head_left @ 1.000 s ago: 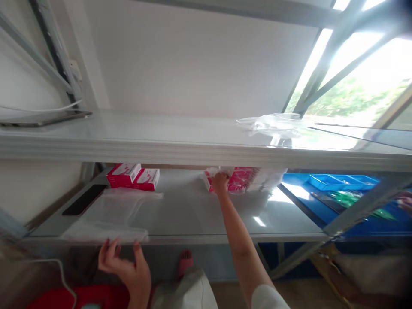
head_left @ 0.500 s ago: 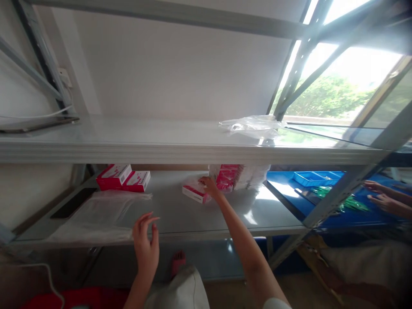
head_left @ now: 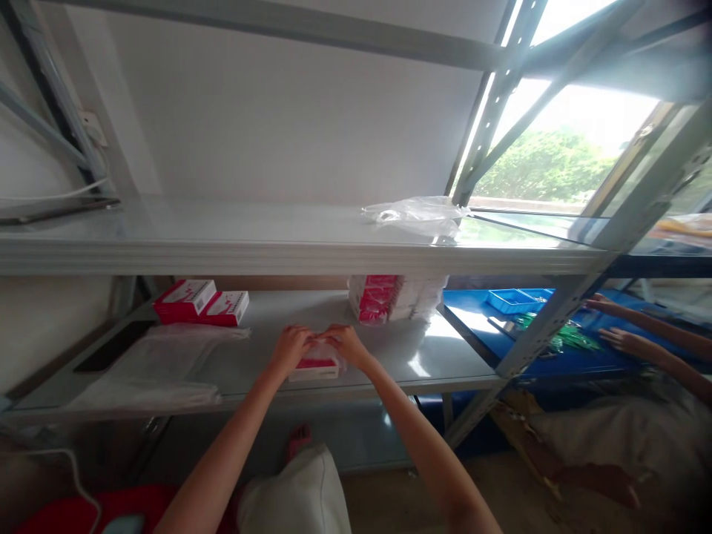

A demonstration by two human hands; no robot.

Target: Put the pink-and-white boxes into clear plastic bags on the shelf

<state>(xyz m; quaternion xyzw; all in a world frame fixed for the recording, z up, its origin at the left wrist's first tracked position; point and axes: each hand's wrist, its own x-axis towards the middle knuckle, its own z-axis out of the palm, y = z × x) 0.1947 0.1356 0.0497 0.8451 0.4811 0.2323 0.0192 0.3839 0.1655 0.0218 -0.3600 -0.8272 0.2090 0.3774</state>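
A small red-and-white carton lies near the front edge of the grey lower shelf, inside what looks like a clear plastic bag. My left hand and my right hand meet at the bag's far end, fingers closed on the film. The fingertips are small and partly blurred. Behind my right hand stands a row of red-and-white packs in clear wrap. Two more cartons sit at the back left. In front of them, flat clear bags are spread out.
A black flat panel lies at the shelf's left. The upper shelf runs above my hands, carrying a crumpled clear bag. A slanting metal post stands at right; beyond it, a co-worker's hands reach over green packets and a blue tray.
My right hand has brought the bagged carton left and closer to the shelf's front edge. My left hand, open in the air before, has joined it at the bag. The view has shifted slightly.
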